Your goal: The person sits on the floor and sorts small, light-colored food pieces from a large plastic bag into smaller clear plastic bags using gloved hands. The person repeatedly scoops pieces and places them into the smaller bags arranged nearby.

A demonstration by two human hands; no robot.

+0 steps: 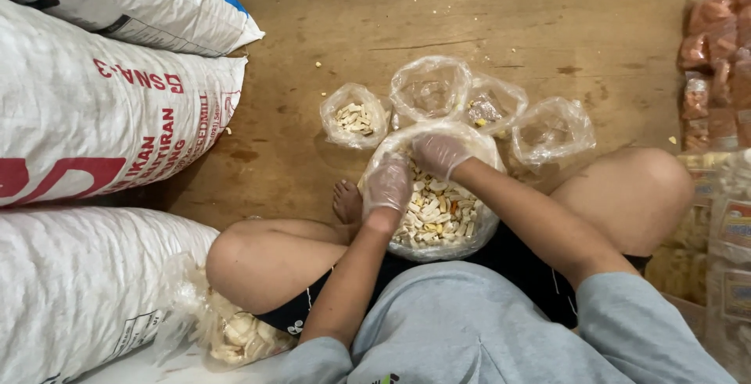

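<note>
Big bag [438,239] of pale snack pieces – between crossed legs, within easy reach. Left hand [387,184] curled on rim, holding mouth open; right hand [440,153] half-closed inside, hold unclear. Four small bags [430,87] just beyond, mouths open.

Head camera, looking steeply down over a seated person's lap onto a wooden floor.

The single view comes from the wearer's head and faces down and forward, close enough that the grey shirt fills the bottom edge and the crossed knees flank the large clear bag of crackers [438,204] at centre. Beyond that bag the wooden floor [438,16] runs to the top edge; left of it white sacks [94,118] crowd the frame, right of it packed snack bags [716,63] are cut by the edge.
</note>
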